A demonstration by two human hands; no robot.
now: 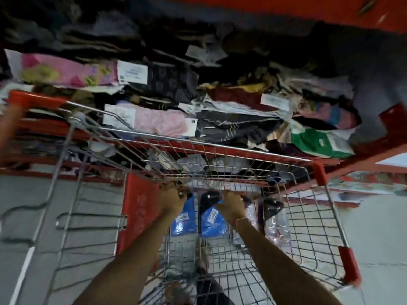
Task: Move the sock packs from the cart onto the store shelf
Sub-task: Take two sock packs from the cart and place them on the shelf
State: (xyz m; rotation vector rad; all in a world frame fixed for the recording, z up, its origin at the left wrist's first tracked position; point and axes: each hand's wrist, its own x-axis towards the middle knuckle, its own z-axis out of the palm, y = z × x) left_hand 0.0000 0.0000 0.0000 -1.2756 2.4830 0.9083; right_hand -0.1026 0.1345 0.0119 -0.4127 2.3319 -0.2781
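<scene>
Both of my arms reach down into a wire shopping cart [220,148] with red corner guards. My left hand [172,202] is closed on the top of a blue sock pack [184,221]. My right hand [232,206] grips the top of a second blue sock pack [212,223] beside it. Further right in the cart lies a clear pack with dark socks [274,219]. Just beyond the cart stands the red store shelf [370,155], heaped with packaged socks and cloth items. The picture is blurred by motion.
A red panel [137,210] stands inside the cart at the left. Grey floor [374,238] shows on both sides of the cart. A lower red shelf level [352,179] runs behind the cart. A blurred arm of another person [8,128] is at the left edge.
</scene>
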